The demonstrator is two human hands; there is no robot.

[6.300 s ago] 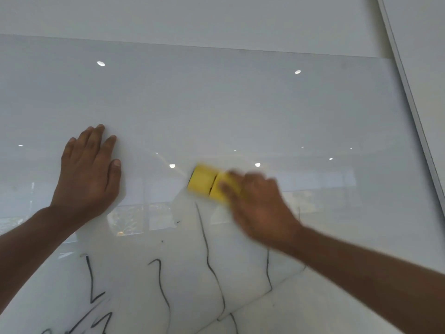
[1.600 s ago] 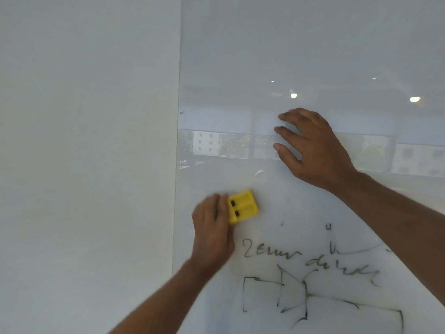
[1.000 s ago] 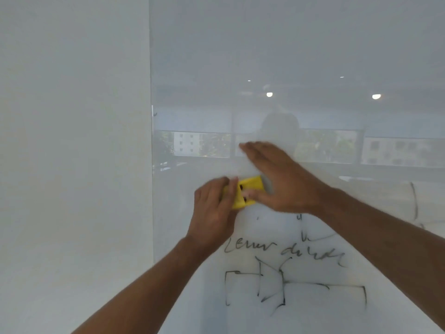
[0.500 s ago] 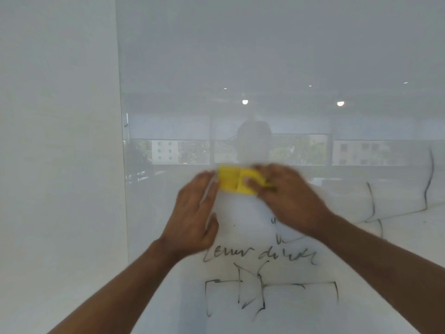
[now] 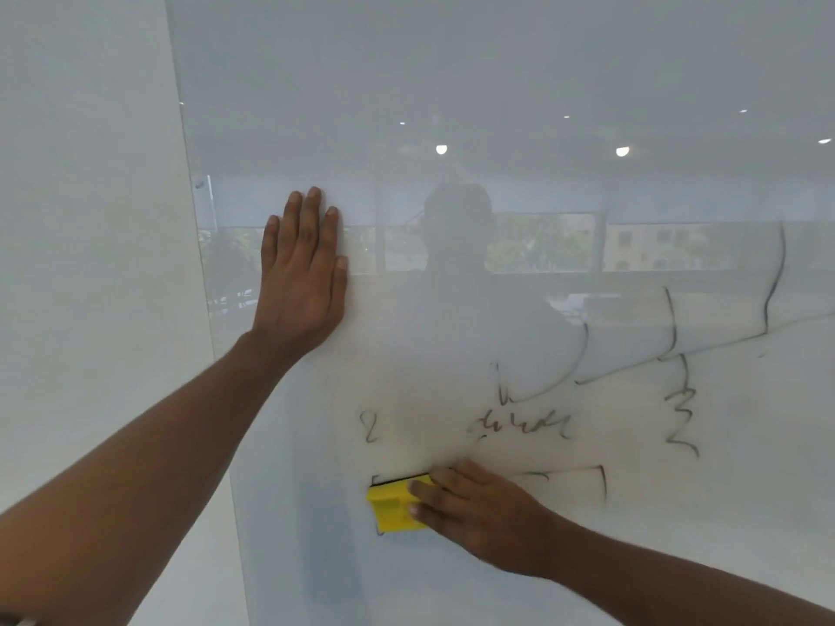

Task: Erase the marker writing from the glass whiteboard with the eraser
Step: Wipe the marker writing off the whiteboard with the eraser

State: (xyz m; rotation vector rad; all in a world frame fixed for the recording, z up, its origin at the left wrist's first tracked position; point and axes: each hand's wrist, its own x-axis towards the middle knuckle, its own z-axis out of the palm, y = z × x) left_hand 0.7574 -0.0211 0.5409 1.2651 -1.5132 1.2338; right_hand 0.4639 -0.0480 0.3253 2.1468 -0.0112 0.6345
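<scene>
Yellow eraser (image 5: 397, 508), clamped in right hand (image 5: 479, 512) against glass whiteboard (image 5: 497, 106), long axis upright; remaining marker writing (image 5: 524, 426) lies up-right; left hand (image 5: 300, 273) flat, fingers together, empty.

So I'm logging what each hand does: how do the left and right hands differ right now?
The left hand lies flat and empty, high on the glass; the right hand sits lower, gripping the yellow eraser. Left fingers point up, right fingers point left. Both touch the board.
</scene>
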